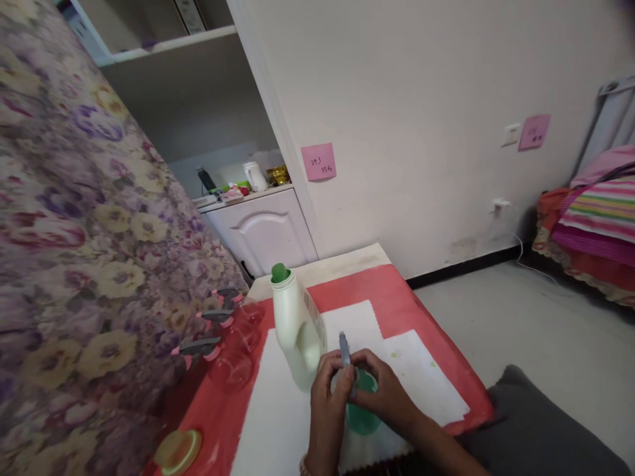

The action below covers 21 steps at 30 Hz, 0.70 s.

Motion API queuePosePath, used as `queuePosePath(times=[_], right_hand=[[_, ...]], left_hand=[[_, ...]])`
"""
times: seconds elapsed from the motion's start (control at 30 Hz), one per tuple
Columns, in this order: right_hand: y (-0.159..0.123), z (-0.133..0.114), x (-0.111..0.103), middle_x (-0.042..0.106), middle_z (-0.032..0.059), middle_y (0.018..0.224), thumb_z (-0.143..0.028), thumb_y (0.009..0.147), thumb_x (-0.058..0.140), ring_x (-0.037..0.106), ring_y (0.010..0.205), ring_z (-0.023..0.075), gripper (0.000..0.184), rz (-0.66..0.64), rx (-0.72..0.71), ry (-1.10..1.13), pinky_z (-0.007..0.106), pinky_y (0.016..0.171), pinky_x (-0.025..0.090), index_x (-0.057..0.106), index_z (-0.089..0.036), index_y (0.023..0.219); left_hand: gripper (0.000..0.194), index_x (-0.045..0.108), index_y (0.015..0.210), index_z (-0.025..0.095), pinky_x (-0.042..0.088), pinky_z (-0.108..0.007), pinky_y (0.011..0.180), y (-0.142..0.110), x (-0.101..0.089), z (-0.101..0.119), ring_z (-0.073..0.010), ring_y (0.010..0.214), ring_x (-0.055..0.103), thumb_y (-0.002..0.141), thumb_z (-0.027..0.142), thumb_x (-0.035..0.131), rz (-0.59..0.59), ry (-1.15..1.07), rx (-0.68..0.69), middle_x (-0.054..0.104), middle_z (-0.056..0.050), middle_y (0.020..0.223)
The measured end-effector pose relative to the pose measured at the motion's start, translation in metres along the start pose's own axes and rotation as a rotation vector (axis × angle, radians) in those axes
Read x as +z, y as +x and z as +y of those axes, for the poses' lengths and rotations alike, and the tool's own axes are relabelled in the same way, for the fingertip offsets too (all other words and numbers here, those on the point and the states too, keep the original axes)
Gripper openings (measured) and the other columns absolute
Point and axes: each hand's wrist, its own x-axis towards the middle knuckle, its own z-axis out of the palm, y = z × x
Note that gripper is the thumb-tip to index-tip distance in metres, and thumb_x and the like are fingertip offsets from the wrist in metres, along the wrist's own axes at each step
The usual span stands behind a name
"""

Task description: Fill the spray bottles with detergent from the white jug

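Observation:
My left hand (328, 393) is closed, its fingers pinched around a slim grey piece (344, 348) that points upward; its kind is unclear. My right hand (384, 390) meets it from the other side, fingers bent around the same piece's lower part, which is mostly hidden. Directly beneath both hands is a round green container (363, 418), partly covered by my fingers. Left of them stands a pale-green jug (292, 324) with a handle, a green piece (280, 272) sitting in its mouth.
Several clear spray bottles (237, 360) with grey-and-pink heads line the table's left side. A yellow-rimmed round lid (178, 453) lies near the front left. White sheets (265, 403) cover part of the red tabletop (357, 284). A flowered curtain (89, 264) hangs at left.

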Motion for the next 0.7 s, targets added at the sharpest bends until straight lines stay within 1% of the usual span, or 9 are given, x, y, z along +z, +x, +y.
queuePosePath(times=[0.07, 0.1, 0.2, 0.3, 0.37, 0.43, 0.5, 0.63, 0.7], right_hand=[[-0.001, 0.0036, 0.0034, 0.062, -0.0002, 0.085, -0.027, 0.068, 0.077, 0.06, 0.086, 0.021, 0.029, 0.07, -0.004, -0.018, 0.032, 0.079, 0.047, 0.056, -0.021, 0.087], [-0.001, 0.004, 0.0031, 0.062, -0.0003, 0.085, -0.026, 0.07, 0.076, 0.06, 0.086, 0.0207, 0.026, 0.068, -0.022, -0.027, 0.031, 0.079, 0.047, 0.056, -0.021, 0.086], [-0.0004, 0.0021, -0.0033, 0.062, 0.0022, 0.095, -0.025, 0.079, 0.067, 0.06, 0.094, 0.0212, 0.014, -0.054, -0.107, -0.04, 0.033, 0.086, 0.047, 0.061, -0.021, 0.091], [-0.0009, 0.0022, -0.0059, 0.063, 0.0045, 0.105, -0.025, 0.085, 0.06, 0.059, 0.101, 0.0216, 0.015, -0.132, -0.161, -0.033, 0.035, 0.092, 0.045, 0.062, -0.021, 0.099], [-0.0016, 0.0047, -0.0023, 0.064, 0.0039, 0.102, -0.023, 0.081, 0.065, 0.06, 0.098, 0.0217, 0.02, -0.065, -0.125, -0.025, 0.035, 0.09, 0.046, 0.061, -0.021, 0.1], [-0.0018, 0.0067, 0.0022, 0.065, 0.0017, 0.093, -0.021, 0.074, 0.07, 0.061, 0.091, 0.0212, 0.022, 0.041, -0.071, -0.021, 0.033, 0.084, 0.047, 0.059, -0.021, 0.094], [-0.0017, 0.0061, 0.0031, 0.063, 0.0004, 0.087, -0.02, 0.073, 0.07, 0.061, 0.086, 0.0208, 0.019, 0.07, -0.063, -0.023, 0.032, 0.08, 0.047, 0.058, -0.021, 0.088], [-0.0027, 0.0021, -0.0049, 0.063, 0.0042, 0.1, -0.023, 0.084, 0.06, 0.06, 0.098, 0.0218, 0.013, -0.074, -0.154, -0.051, 0.035, 0.089, 0.046, 0.062, -0.021, 0.096], [-0.0034, 0.0035, -0.0061, 0.063, 0.0048, 0.104, -0.023, 0.085, 0.059, 0.06, 0.101, 0.022, 0.017, -0.07, -0.159, -0.048, 0.036, 0.091, 0.045, 0.061, -0.021, 0.101]], left_hand=[[0.021, 0.063, 0.081, 0.02, 0.046, -0.032, 0.087, -0.0007, 0.0008, 0.0024, -0.0236, 0.096, 0.06, 0.085, 0.04, 0.059, 0.008, -0.014, -0.001, 0.064, -0.006, 0.097], [0.022, 0.063, 0.081, 0.02, 0.047, -0.032, 0.085, -0.0011, 0.001, 0.0032, -0.0231, 0.094, 0.06, 0.085, 0.04, 0.059, 0.011, -0.019, -0.004, 0.064, -0.005, 0.095], [0.023, 0.064, 0.081, 0.019, 0.048, -0.031, 0.081, -0.0012, 0.0008, 0.0034, -0.0218, 0.088, 0.061, 0.086, 0.041, 0.058, 0.007, -0.018, -0.009, 0.064, -0.004, 0.091], [0.023, 0.063, 0.081, 0.019, 0.047, -0.031, 0.083, -0.0007, 0.0007, 0.0018, -0.0217, 0.089, 0.06, 0.086, 0.041, 0.058, 0.004, -0.019, -0.003, 0.064, -0.004, 0.09], [0.022, 0.063, 0.082, 0.019, 0.047, -0.031, 0.083, -0.0009, 0.001, 0.0013, -0.0215, 0.09, 0.06, 0.086, 0.041, 0.058, 0.006, -0.02, -0.006, 0.064, -0.004, 0.091], [0.022, 0.063, 0.082, 0.02, 0.047, -0.03, 0.083, -0.0017, 0.0011, 0.0017, -0.0211, 0.091, 0.059, 0.087, 0.041, 0.058, 0.003, -0.017, -0.009, 0.064, -0.004, 0.092], [0.022, 0.063, 0.083, 0.02, 0.047, -0.03, 0.083, -0.0024, 0.0009, 0.0024, -0.021, 0.091, 0.059, 0.087, 0.041, 0.058, 0.0, -0.015, -0.009, 0.064, -0.004, 0.093], [0.023, 0.066, 0.086, 0.019, 0.048, -0.03, 0.082, -0.0021, 0.0004, 0.003, -0.0216, 0.091, 0.06, 0.087, 0.041, 0.058, 0.0, -0.016, -0.01, 0.066, -0.005, 0.095], [0.023, 0.066, 0.087, 0.019, 0.048, -0.03, 0.083, -0.0016, 0.0004, 0.0029, -0.0219, 0.092, 0.061, 0.086, 0.041, 0.058, 0.003, -0.024, -0.011, 0.067, -0.005, 0.095]])
